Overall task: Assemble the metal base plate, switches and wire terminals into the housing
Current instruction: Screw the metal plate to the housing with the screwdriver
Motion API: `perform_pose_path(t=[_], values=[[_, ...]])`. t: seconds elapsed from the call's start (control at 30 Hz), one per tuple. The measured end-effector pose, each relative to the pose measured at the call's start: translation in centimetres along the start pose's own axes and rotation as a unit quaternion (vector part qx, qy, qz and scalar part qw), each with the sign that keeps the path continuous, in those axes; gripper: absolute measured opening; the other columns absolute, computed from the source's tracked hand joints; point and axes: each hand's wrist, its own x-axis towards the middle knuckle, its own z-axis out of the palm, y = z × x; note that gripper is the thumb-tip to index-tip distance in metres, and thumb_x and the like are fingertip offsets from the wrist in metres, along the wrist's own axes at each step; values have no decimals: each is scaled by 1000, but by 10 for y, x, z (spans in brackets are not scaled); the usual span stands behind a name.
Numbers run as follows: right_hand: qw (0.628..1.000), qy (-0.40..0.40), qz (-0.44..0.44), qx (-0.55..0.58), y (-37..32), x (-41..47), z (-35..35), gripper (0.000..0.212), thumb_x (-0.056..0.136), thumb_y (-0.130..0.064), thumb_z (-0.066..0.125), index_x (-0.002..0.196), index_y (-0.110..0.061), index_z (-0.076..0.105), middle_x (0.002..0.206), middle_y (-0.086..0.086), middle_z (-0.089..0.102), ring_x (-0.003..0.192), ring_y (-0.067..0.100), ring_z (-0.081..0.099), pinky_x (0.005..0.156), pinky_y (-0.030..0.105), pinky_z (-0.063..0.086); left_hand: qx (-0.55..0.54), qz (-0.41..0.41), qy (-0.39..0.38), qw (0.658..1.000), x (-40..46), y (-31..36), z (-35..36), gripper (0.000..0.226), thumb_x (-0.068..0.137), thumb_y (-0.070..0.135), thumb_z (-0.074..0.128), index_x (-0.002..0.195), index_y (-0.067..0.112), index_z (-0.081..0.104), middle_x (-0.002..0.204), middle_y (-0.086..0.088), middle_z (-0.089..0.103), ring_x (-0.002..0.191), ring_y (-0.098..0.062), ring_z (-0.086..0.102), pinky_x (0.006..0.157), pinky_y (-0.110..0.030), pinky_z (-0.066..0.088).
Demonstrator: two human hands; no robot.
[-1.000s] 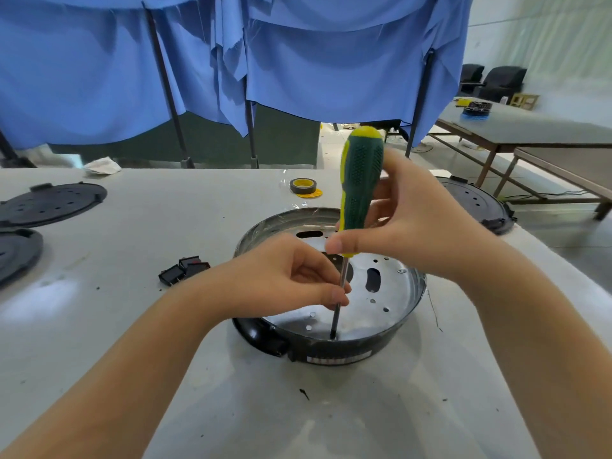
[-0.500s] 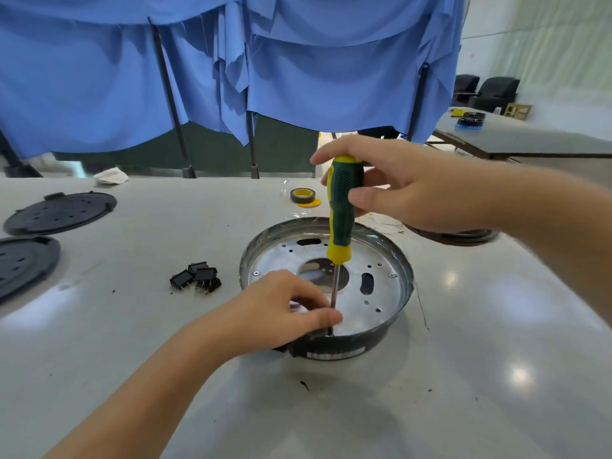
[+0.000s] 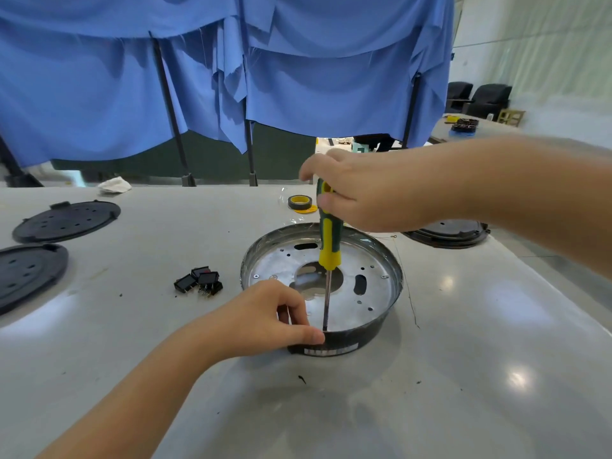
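Since 0.5 s ago the right hand (image 3: 371,193) has slid up over the top of the screwdriver (image 3: 328,240), so more of the yellow collar shows; the shaft stands nearly upright as before.

Right hand: fingers curled round the green handle top, gripping it. Left hand (image 3: 265,316): thumb and forefinger pinched close at the shaft tip, against the near rim; whether they hold a screw cannot be told, since the tip is hidden behind the thumb.

Task's thing: the metal base plate (image 3: 351,283) sits inside the round black housing (image 3: 334,346) at table centre. 3 or so black rocker switches (image 3: 198,283) lie loose just left of it, not yet fitted. A thin wire (image 3: 409,293) trails over the right of the housing.

Risks, as judged:
- Tip slips off the screw head, caused by the high grip and the long shaft; the left fingers are right beside it.
- Screw goes in crooked if the shaft tilts.
- Housing skids on the smooth table, as no hand clamps it firmly.

Surface: glossy grey table (image 3: 463,376) with glare spots and dark specks. 2 black perforated discs (image 3: 66,220) at far left, another black housing (image 3: 447,231) at right, a tape roll (image 3: 299,203) behind, a white rag (image 3: 114,185).

Room: blue cloth (image 3: 331,77) hung on dark poles; beyond it on the right, further tables and black chairs (image 3: 486,97).
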Motion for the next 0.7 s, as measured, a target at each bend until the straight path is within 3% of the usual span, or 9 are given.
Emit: perform_pose_path(t=[0.07,0.1,0.2,0.33,0.4,0.5,0.57,0.6,0.7], values=[[995,-32,-9,98,0,-1,-2,33,101,-24,35,133,-25,38,119,-1,42,94,21,54,76,32,47,-1,2,-1,1000,0,0,0,27,70,54,77,64,30,68,62,10,58,52,2,48,49,-10,36],[993,-42,-11,112,0,-2,-4,30,100,-25,37,130,-29,41,115,-6,42,93,16,53,74,26,45,-3,2,0,1000,0,-1,1,27,70,54,77,64,30,68,62,10,58,52,1,47,49,-10,35],[1000,-10,-13,8,-2,-3,-9,17,98,-40,41,102,-29,52,90,-9,51,82,15,53,65,25,40,-4,4,3,1000,0,-2,1,27,70,54,77,63,30,67,63,3,60,53,0,47,49,-10,36],[986,59,-5,-157,-10,-3,-11,45,92,-62,27,70,-24,39,64,-4,46,56,12,44,46,28,26,-9,1,7,1000,0,-4,2,28,70,53,77,66,27,68,68,-5,65,56,-3,49,50,-12,37],[987,43,-4,-157,-11,-2,-13,42,94,-60,25,76,-25,42,66,-4,48,57,11,44,48,28,27,-12,-2,7,1000,0,-3,3,27,70,53,78,66,28,68,69,-5,66,56,-3,49,51,-12,37],[996,-82,42,4,-9,-4,-20,14,98,-38,37,107,-31,45,86,-3,56,68,14,57,56,28,40,-18,-5,4,1000,1,-3,2,25,70,53,78,64,30,68,67,-2,63,57,-3,49,50,-11,37],[994,-98,41,23,-9,-7,-23,8,97,-34,42,104,-32,45,89,-4,56,66,12,58,54,26,37,-19,-3,3,1000,1,-3,2,25,70,53,77,63,31,68,66,-1,63,56,-2,49,50,-11,36],[996,-83,39,-6,-8,-7,-22,10,97,-41,42,96,-31,45,86,-4,55,65,11,55,53,26,34,-19,-1,4,1000,1,-4,3,25,71,53,77,63,30,68,67,-2,64,56,-2,49,50,-11,37],[990,-5,58,-126,-8,-4,-17,46,91,-64,34,71,-22,39,70,-2,47,57,13,45,48,28,27,-16,-1,9,1000,1,-4,4,27,71,52,77,65,28,68,69,-4,65,56,-3,49,51,-12,37]])
